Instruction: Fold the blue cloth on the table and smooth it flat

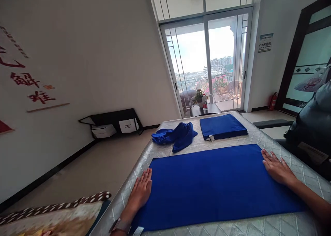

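Note:
A blue towel (pixel 207 184) lies spread flat across the near part of the mattress (pixel 186 229), with a small white tag at its near left corner. My left hand (pixel 141 189) rests flat along the towel's left edge, fingers stretched out. At the right edge, close to the far corner, lies my right hand (pixel 277 166), also flat with fingers extended. Beyond the towel, a crumpled blue towel (pixel 181 136) sits in a loose heap. To its right is a neat stack of folded blue towels (pixel 222 125) with white tags at its near left corner.
A small dark table (pixel 212 109) with a potted plant (pixel 198 97) and a bottle (pixel 204 103) stands past the mattress, before the glass door. A patterned blanket (pixel 74 215) is at lower left. A dark jacket (pixel 314 115) hangs at right. A black rack (pixel 113 120) stands against the wall.

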A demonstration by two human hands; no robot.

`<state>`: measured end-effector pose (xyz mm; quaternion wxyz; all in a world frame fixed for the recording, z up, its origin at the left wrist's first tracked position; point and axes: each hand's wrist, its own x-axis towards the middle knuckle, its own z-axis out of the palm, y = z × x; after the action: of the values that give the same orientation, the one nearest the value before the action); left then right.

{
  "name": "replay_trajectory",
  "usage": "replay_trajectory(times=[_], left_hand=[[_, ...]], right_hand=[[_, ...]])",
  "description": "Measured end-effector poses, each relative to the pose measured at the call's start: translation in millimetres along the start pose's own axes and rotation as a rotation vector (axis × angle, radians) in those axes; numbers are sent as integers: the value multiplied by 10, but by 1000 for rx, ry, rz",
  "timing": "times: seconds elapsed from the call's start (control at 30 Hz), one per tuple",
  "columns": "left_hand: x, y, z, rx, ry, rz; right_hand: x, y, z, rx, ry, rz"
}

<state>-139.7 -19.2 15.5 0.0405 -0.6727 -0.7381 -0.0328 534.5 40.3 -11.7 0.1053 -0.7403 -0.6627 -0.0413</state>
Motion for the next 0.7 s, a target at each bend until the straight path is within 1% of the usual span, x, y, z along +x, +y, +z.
replay_trajectory(times=[0.23, 0.33, 0.47, 0.57, 0.7], left_hand=[[62, -113, 80, -10, -10, -10], [55, -158, 86, -16, -15, -2], [54, -222, 119, -20, -18, 3], [69, -299, 190, -29, 10, 0], [80, -390, 271, -38, 43, -8]], right_hand=[[-29, 176, 185, -62, 17, -93], [-13, 234, 236, -55, 4, -83], [11, 278, 237, -6, -25, -56], [18, 289, 207, 20, -44, -37], [14, 289, 195, 47, -35, -22]])
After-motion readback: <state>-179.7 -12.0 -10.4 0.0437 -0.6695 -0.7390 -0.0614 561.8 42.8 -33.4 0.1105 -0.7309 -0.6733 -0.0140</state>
